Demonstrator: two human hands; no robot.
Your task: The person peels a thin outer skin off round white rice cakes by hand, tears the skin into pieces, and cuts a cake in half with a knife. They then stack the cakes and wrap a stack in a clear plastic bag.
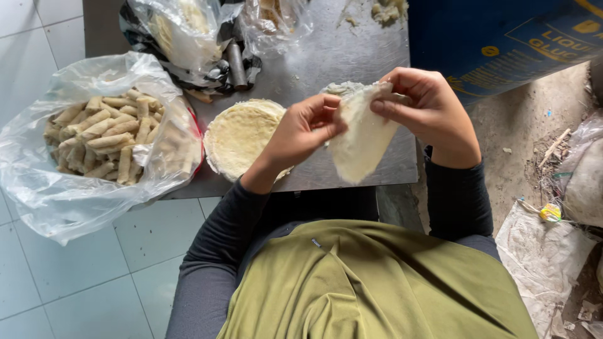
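A thin, pale round wrapper [363,139] hangs in the air above the near edge of the metal table [342,53]. My left hand [304,130] pinches its left edge. My right hand [427,110] pinches its top right edge, as if peeling the sheet apart. A stack of the same round wrappers [242,135] lies on the table just left of my left hand. Some pale filling [342,88] sits on the table behind the held wrapper.
A clear plastic bag [38,169] holding several rolled spring rolls [103,135] rests at the table's left edge. More plastic bags [188,31] and a small dark cylinder [236,64] lie at the back. A blue drum [496,37] stands to the right, with sacks [584,169] on the dirt.
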